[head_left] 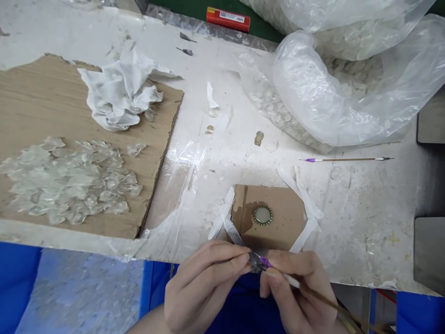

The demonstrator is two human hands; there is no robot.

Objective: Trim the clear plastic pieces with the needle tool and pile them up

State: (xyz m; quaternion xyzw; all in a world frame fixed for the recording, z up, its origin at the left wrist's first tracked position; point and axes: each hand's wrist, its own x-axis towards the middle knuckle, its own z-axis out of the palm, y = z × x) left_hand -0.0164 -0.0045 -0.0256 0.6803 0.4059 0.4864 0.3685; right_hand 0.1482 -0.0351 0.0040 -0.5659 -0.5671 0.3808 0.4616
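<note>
Piece [255, 263], small, greyish, partly hidden, is held near the tabletop's [354, 218] near edge, pinched in left hand [205, 285] fingers. Right hand [301, 287] fingers pinch tool [292, 281]; purple tip is at the piece, exact contact unclear. Just beyond hands: small card [285, 204] with green-rimmed disc [263, 215] on it. Second tool [347, 159] lies farther right on tabletop. Clear pile [76, 181] and crumpled cloth [121, 95] on big card [34, 106], left. Bag [320, 109] upper right.
</note>
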